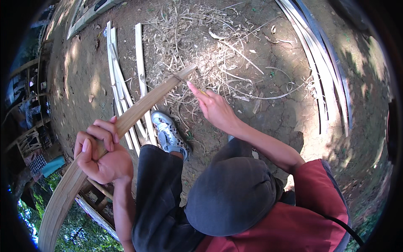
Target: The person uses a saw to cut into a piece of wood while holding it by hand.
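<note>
The left hand clamped its fingers round a wooden strip running from eight o'clock to twelve while the right hand gripped a knife across its far end, apparently mid-shaving, the next stroke wanting steady pressure.

Outdoor yard, in use as an open-air woodworking spot. Underfoot: bare brown earth, cracked in places, with a dry leaf and small green sprouts. Dappled sunlight on the ground; leafy greenery at lower left. Craft signs: thick scatter of curled shavings, pale strips laid out to the left, bundle of long strips to the right, long wooden strip held with its tip above the litter. Left edge, shaded: rough pole framework, checked cloth, teal cloth.
</note>
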Tool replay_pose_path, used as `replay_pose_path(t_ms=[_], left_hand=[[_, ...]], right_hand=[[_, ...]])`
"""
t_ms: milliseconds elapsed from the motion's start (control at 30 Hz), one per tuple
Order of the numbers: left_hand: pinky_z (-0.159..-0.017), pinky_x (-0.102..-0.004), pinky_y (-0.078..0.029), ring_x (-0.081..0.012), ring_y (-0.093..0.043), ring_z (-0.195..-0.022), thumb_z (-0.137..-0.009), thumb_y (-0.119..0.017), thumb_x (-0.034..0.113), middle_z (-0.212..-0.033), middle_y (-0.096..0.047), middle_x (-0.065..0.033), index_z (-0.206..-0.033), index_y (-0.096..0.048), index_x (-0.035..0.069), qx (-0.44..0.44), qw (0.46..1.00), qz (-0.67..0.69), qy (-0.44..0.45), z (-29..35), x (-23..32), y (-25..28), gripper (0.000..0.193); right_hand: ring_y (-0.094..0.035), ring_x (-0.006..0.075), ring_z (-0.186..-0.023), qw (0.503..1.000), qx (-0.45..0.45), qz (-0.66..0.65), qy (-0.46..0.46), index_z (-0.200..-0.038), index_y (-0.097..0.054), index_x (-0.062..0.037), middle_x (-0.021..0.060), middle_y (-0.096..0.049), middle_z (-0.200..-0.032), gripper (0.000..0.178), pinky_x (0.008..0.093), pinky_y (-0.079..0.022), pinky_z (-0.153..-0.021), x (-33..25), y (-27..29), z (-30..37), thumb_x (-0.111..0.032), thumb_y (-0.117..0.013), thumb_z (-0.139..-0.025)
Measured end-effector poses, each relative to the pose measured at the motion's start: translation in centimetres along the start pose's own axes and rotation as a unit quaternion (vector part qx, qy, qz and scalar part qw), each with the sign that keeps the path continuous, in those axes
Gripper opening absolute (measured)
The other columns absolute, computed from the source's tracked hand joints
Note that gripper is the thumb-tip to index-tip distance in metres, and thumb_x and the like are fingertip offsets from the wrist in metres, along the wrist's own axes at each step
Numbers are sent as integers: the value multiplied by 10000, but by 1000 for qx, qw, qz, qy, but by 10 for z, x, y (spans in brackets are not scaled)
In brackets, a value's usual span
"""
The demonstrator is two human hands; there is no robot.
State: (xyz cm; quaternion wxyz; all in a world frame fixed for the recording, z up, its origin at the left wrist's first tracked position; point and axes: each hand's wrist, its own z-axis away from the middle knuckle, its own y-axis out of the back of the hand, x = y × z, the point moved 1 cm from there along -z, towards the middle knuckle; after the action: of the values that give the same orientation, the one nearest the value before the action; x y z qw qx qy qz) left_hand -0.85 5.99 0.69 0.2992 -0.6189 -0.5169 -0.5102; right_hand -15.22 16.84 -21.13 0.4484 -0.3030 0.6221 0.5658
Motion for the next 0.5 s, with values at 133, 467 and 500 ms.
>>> replay_pose_path(t_ms=[133,467,500], left_hand=[[-793,-455,-486,-208,-403,-543,-888,-372,252,-526,-338,-69,-648,-319,97,16,1000,17,9,1,-2,9,291],[-753,-424,-476,-203,-390,-541,-855,-423,254,-519,-339,-73,-646,-316,90,0,1000,10,-2,4,5,-11,286],[-755,-424,-477,-203,-390,-542,-851,-430,255,-519,-341,-75,-647,-316,90,-4,1000,10,-2,6,6,-12,287]], right_hand=[[-529,285,-604,1000,6,-23,18,-1537,-327,-129,145,-510,-688,632,431,-485,-658,-28,5,8,-48,-540,-948],[-586,296,-645,993,-48,-23,-107,-1533,-331,-128,167,-575,-731,650,432,-486,-626,24,3,-13,-20,-552,-931],[-588,303,-631,997,-18,-37,-63,-1520,-352,-106,175,-575,-712,627,435,-490,-624,21,6,-12,-25,-548,-931]])
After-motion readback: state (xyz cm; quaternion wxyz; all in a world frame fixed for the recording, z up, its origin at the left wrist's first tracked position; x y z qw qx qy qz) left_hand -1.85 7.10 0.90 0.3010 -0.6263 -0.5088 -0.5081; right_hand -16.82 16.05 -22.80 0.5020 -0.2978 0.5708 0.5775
